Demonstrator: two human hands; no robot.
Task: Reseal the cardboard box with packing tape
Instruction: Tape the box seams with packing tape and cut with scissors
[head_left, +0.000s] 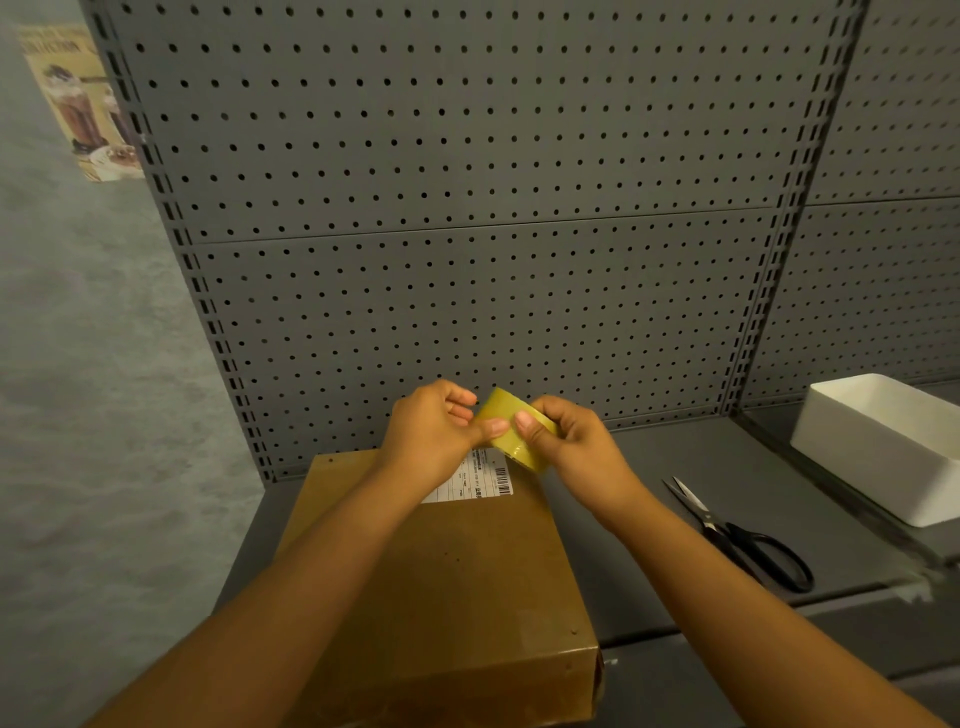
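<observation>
A yellowish translucent roll of packing tape (511, 434) is held above the far end of the closed brown cardboard box (441, 582), tilted right. The right hand (571, 447) grips it; the left hand (436, 436) pinches its edge.

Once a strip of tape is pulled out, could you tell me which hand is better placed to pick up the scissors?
Probably the right hand: the scissors lie on the shelf to its side, while the left hand would have to cross over the tape roll and cardboard box.

Dim, warm, even light with soft shadows; sharp centre, wide-angle bending and slight blur toward the edges.
</observation>
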